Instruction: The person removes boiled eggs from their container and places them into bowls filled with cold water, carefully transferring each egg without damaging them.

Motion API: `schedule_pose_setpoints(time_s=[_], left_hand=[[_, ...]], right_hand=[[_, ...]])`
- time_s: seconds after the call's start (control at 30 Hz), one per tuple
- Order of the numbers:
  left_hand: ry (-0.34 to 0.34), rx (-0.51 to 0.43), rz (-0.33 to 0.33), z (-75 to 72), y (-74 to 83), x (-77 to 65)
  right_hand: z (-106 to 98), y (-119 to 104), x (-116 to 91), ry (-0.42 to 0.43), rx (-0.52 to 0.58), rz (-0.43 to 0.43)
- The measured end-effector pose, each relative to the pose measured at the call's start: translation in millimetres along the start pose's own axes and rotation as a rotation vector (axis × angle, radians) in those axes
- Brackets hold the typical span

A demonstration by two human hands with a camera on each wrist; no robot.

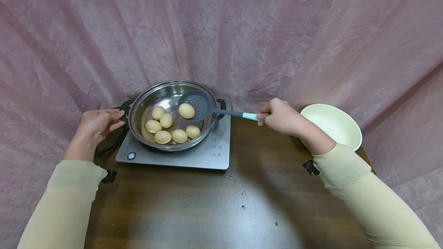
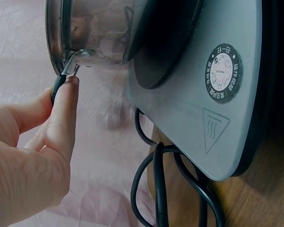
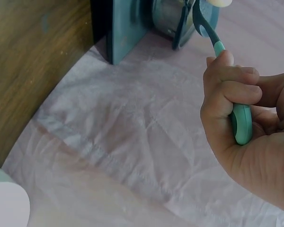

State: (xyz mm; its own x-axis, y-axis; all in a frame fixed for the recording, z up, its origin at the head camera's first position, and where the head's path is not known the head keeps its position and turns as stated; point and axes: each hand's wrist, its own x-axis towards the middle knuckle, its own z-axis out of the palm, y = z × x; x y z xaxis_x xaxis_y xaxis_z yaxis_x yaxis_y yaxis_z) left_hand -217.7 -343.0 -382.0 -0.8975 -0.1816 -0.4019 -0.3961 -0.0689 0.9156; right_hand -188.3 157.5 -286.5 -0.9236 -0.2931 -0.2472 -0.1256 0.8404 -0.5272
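Note:
My right hand grips the mint-green handle of a grey slotted skimmer. One egg lies on the skimmer's perforated head, over the steel pot. Several more pale eggs sit in the pot, in what looks like shallow water. At the pot's left side, my left hand pinches the black side handle between thumb and fingers. The pot's right handle is partly behind the skimmer's shaft.
Under the pot is a flat grey induction cooker on a brown wooden table. Black cable loops at its left. A pale bowl stands at the right, partly behind my right forearm. Pink curtain hangs close behind.

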Motion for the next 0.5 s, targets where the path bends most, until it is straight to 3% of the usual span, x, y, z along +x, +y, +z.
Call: schedule_pose_setpoints(time_s=[0.5], left_hand=[[0.006,0.055,-0.015,2.2,0.9,-2.1]], right_hand=[[-24.4,35.0,-33.8,0.006,0.134,0.018]])
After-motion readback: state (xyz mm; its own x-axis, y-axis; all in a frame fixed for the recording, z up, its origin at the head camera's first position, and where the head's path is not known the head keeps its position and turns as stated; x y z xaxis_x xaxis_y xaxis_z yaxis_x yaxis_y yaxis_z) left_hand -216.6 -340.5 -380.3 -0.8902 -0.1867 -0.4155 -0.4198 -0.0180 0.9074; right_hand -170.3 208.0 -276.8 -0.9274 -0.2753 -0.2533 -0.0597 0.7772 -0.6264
